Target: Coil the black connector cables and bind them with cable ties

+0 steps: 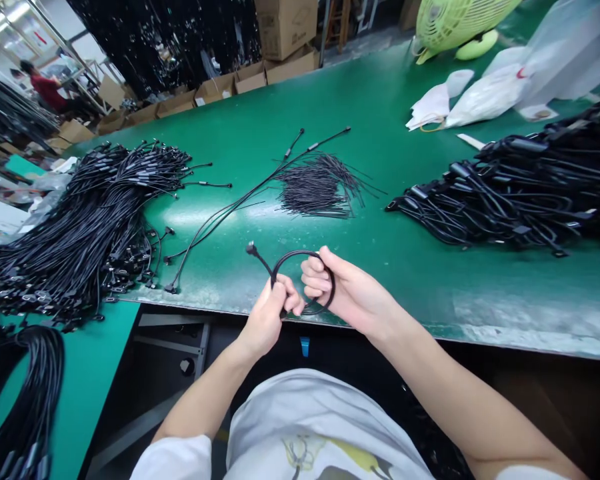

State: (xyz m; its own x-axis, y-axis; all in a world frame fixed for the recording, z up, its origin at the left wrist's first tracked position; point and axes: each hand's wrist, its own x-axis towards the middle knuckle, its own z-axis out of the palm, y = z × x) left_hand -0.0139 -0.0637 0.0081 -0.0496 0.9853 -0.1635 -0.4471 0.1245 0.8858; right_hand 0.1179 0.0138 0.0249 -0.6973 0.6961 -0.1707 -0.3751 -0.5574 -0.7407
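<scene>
Black cable (300,253) looping above the green table (390,233)
The left hand (269,312) is clamping the loop below the plug (251,248), fingers together; the right hand (347,288) is gripping the opposite side, fingertips curling inside.

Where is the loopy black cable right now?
In the head view, the looped cable is near the middle, in the left hand and right hand, nearer the person than the thin strips.

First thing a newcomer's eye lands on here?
Probably the thin black cable loop held between the left hand and right hand, near the picture's centre. Next, the heap of black cables at the left of the green tabletop, then the lime plastic fan at upper right.
</scene>
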